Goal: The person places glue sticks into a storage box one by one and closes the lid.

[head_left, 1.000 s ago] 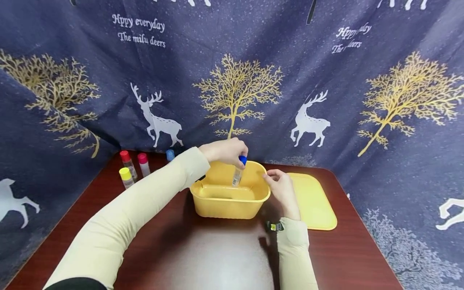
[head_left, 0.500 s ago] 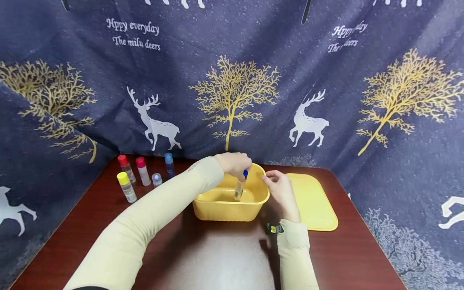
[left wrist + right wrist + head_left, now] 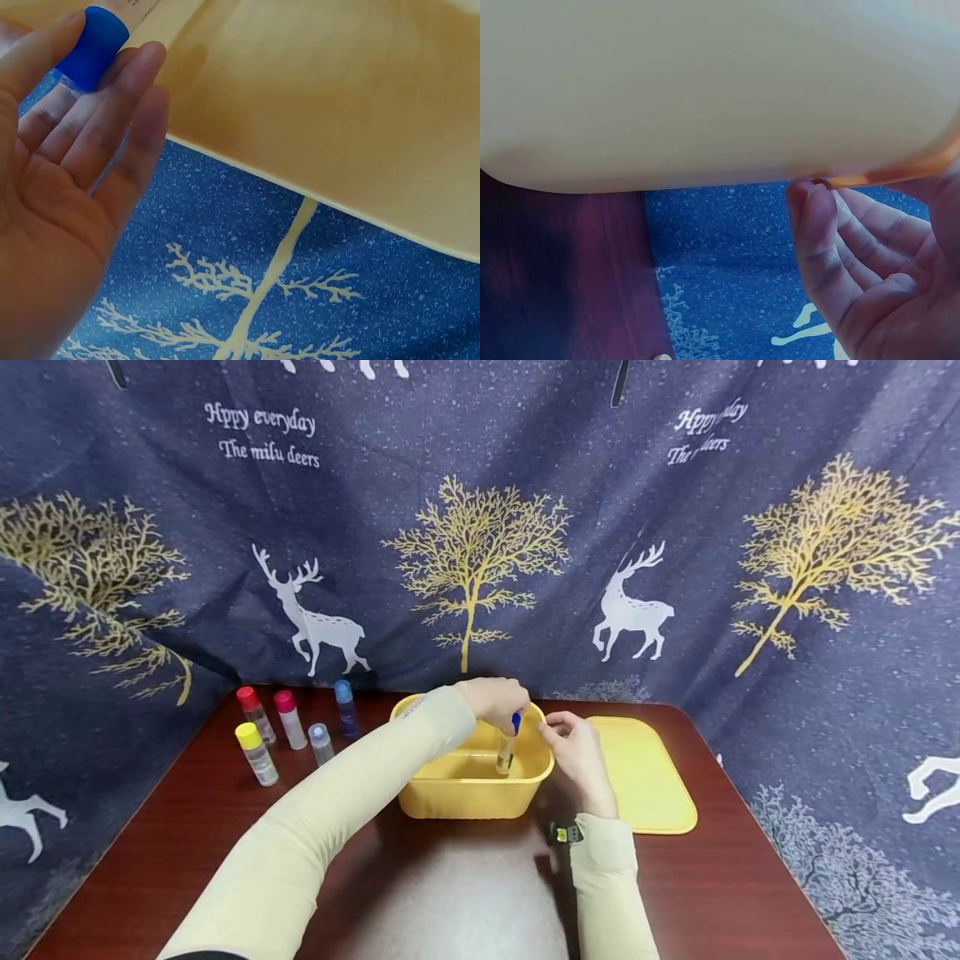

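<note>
My left hand reaches over the back of the yellow plastic bin, pinching a small clear bottle by its blue cap. Inside the bin, near the right end, the bottle stands nearly upright, its base low toward the floor. In the left wrist view the thumb and fingers lie around the blue cap, the palm facing the camera. My right hand pinches the bin's right rim between thumb and fingers. The right wrist view shows those fingertips right at the rim.
At the back left of the dark red table stand several small bottles: one red-capped, one magenta-capped, one yellow-capped, a dark blue one and a clear one. A flat yellow lid lies right of the bin.
My left hand has lowered the blue-capped bottle deeper into the bin and shifted slightly right. The right hand keeps its place on the rim. The left arm uncovers more bottles.
</note>
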